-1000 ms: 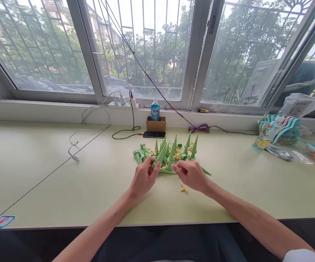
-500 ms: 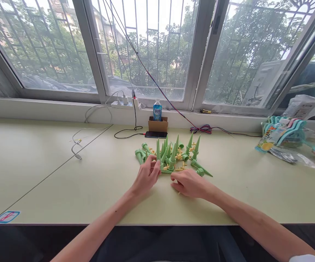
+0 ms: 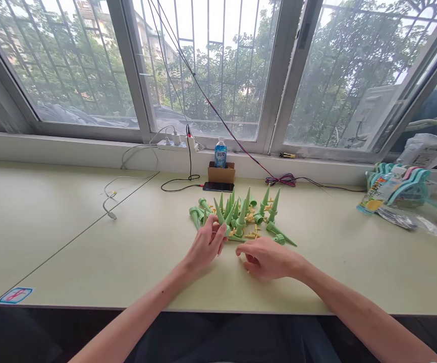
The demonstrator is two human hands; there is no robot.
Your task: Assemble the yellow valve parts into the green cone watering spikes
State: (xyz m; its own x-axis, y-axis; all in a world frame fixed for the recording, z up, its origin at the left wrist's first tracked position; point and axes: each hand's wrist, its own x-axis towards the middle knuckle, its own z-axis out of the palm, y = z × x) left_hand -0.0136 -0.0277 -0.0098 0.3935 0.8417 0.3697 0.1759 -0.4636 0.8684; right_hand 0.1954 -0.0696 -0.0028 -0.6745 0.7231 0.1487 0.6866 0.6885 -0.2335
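So there's a big pale table, with a messy pile of green spikes just beyond both hands. Right hand is curled near the pile's front; can't tell if it's gripping anything, its palm's hidden. Left hand looks like it's pinching a green cone, way nearer than the right: point up, long axis tipped slightly left, base lost behind fingers. Small yellow connectors are partly buried, tough to count.

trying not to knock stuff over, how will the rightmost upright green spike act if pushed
That green spike looks like plastic, so probably light and stiff. Tall on a narrow base, it may tip; its round taper could then roll.
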